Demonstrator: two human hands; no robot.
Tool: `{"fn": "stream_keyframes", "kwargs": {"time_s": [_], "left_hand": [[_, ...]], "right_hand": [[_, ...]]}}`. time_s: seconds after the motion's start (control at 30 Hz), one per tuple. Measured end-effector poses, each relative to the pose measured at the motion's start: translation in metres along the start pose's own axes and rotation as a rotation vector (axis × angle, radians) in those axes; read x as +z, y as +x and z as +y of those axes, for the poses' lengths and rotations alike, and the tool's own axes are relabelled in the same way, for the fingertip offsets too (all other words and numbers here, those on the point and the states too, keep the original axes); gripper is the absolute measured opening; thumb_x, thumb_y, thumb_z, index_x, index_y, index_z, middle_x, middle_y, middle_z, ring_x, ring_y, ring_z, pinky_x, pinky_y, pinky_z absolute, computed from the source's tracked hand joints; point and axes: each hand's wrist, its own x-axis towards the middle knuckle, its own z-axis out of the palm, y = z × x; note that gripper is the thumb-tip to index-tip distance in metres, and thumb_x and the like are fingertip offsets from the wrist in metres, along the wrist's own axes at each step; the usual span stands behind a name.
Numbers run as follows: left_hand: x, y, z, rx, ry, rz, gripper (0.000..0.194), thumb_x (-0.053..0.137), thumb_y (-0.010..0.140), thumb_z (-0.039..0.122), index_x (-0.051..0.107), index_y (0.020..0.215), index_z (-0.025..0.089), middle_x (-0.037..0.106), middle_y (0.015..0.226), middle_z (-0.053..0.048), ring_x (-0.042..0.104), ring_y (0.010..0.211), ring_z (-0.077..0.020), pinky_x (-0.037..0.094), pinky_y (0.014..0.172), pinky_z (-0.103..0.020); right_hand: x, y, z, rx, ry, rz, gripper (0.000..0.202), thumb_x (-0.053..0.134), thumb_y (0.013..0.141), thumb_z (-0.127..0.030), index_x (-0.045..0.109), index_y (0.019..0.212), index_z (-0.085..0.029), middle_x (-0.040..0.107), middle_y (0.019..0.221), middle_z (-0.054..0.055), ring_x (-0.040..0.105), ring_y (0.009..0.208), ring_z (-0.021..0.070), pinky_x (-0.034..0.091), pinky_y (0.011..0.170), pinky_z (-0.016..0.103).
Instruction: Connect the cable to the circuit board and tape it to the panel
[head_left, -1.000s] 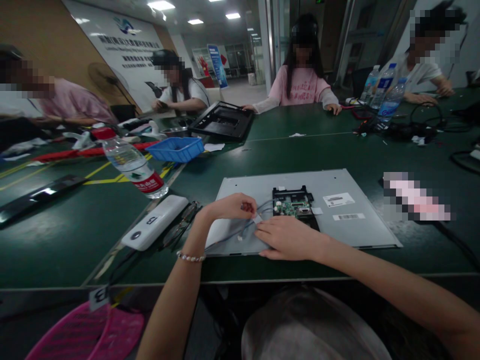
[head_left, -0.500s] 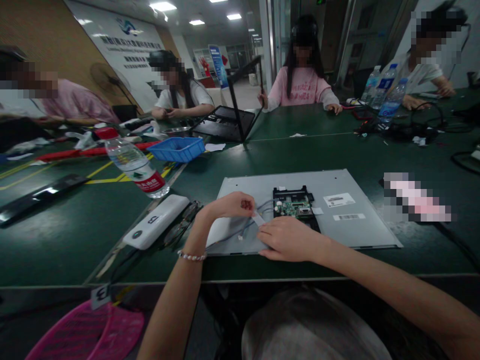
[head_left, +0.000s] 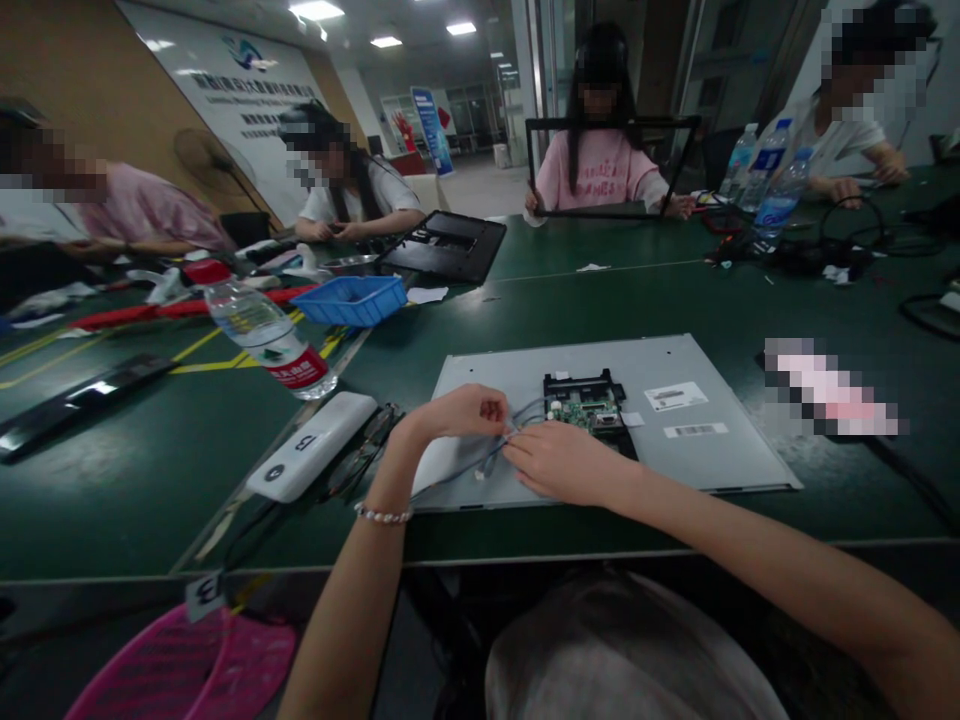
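A grey metal panel (head_left: 675, 365) lies flat on the green table in front of me. A small green circuit board (head_left: 589, 408) in a black frame sits near its middle. Thin grey cables (head_left: 469, 468) run from the board toward the panel's left edge. My left hand (head_left: 465, 412) is closed, pinching the cables just left of the board. My right hand (head_left: 559, 462) presses down on the cables and the panel beside the board, its fingertips touching the left hand's.
To the left lie a white power bank (head_left: 311, 458), glasses (head_left: 367, 455), a water bottle (head_left: 262, 335) and a blue tray (head_left: 352, 298). Pink baskets (head_left: 187, 675) sit below the table edge. Across the table a person holds up a black frame (head_left: 607, 165); other people sit around.
My right hand has slid up toward the board and met the left hand. The person opposite has lifted a black frame off the table and holds it upright.
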Motion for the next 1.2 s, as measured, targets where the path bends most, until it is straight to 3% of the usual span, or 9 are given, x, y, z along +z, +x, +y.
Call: {"fn": "stream_keyframes", "kwargs": {"time_s": [0.3, 0.93, 1.2], "left_hand": [[-0.001, 0.001, -0.003, 0.0, 0.026, -0.012, 0.021, 0.059, 0.074, 0.037, 0.062, 0.076, 0.016, 0.057, 0.064, 0.002, 0.052, 0.062, -0.0116, 0.039, 0.059, -0.021], [-0.002, 0.0, -0.008, 0.03, 0.062, -0.003, 0.026, 0.059, 0.078, 0.04, 0.065, 0.08, 0.015, 0.061, 0.067, 0.001, 0.053, 0.062, -0.0108, 0.037, 0.059, -0.021], [-0.002, 0.0, -0.007, 0.028, 0.065, 0.0, 0.028, 0.059, 0.078, 0.042, 0.066, 0.08, 0.015, 0.062, 0.066, 0.001, 0.052, 0.061, -0.0106, 0.036, 0.058, -0.021]], "right_hand": [[0.002, 0.003, 0.001, 0.007, -0.009, -0.014, 0.026, 0.042, 0.095, -0.022, 0.062, 0.103, -0.008, 0.068, 0.102, 0.016, 0.061, 0.101, 0.0235, 0.043, 0.089, 0.038], [-0.004, -0.004, -0.002, 0.036, -0.015, -0.088, 0.027, 0.037, 0.095, -0.016, 0.063, 0.091, -0.009, 0.067, 0.089, 0.014, 0.062, 0.085, 0.0215, 0.045, 0.076, 0.034], [-0.003, -0.007, -0.002, 0.032, -0.023, -0.103, 0.027, 0.038, 0.095, -0.016, 0.063, 0.09, -0.009, 0.067, 0.089, 0.013, 0.061, 0.088, 0.0215, 0.044, 0.081, 0.034]]}}
